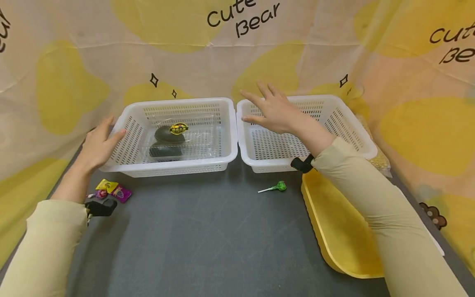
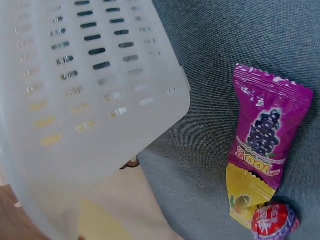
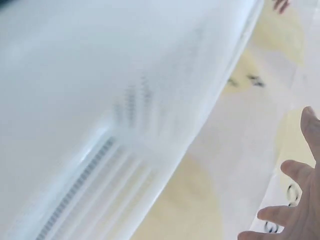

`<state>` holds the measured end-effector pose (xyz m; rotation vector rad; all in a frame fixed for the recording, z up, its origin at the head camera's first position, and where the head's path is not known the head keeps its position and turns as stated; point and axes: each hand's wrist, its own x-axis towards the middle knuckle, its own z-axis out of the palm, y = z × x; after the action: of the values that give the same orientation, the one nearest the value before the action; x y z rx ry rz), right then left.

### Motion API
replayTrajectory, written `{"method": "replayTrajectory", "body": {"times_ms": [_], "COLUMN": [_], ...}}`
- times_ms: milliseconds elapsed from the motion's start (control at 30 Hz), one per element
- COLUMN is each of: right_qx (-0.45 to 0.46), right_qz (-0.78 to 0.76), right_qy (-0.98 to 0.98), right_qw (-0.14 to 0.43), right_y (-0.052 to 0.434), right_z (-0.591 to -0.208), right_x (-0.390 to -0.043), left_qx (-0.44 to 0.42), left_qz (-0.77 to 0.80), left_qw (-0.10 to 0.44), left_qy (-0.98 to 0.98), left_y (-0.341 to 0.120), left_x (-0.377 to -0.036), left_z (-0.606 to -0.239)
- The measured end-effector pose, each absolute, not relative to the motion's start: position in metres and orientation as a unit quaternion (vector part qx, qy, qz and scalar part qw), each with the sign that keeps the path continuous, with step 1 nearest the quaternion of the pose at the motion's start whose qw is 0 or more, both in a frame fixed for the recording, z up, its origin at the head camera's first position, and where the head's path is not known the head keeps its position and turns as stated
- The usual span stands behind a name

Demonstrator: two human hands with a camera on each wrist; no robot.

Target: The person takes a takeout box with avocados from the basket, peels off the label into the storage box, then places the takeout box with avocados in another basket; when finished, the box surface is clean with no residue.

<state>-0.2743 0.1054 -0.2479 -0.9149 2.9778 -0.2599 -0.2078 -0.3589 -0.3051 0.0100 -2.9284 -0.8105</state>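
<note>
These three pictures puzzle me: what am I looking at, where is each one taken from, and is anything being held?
No machine here: a person works with two bare hands. The wide picture comes from a head camera; the other two from cameras on each wrist. On the grey table stand two white baskets. The left basket holds a dark item in clear packaging; the right basket looks empty. The left hand rests open against the left basket's side. The right hand hovers open over the right basket, holding nothing. Sweets, a green lollipop and a yellow tray lie nearby.
</note>
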Motion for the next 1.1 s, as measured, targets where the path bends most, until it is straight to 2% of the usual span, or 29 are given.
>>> {"method": "replayTrajectory", "body": {"times_ms": [133,367,733,867,1100], "right_qx": [-0.31,-0.316,-0.354,-0.327,-0.199], "right_qz": [-0.106,-0.153,-0.243,-0.304,-0.41], "right_qy": [0.945,0.934,0.897,0.88,0.846], "right_qw": [0.016,0.062,0.105,0.159,0.277], "right_y": [0.076,0.034,-0.006,-0.014,-0.02], "right_z": [-0.243,-0.238,-0.245,-0.25,-0.255], "right_x": [-0.275,-0.278,-0.303,-0.311,-0.321], "left_qx": [0.031,0.052,0.076,0.083,0.089], "left_qz": [-0.314,-0.37,-0.41,-0.416,-0.418], "left_qw": [0.03,0.011,-0.019,-0.031,-0.042], "left_qy": [-0.949,-0.927,-0.909,-0.905,-0.903], "left_y": [-0.367,-0.381,-0.39,-0.391,-0.39], "left_x": [-0.208,-0.21,-0.206,-0.205,-0.203], "left_z": [-0.303,-0.309,-0.322,-0.323,-0.324]}}
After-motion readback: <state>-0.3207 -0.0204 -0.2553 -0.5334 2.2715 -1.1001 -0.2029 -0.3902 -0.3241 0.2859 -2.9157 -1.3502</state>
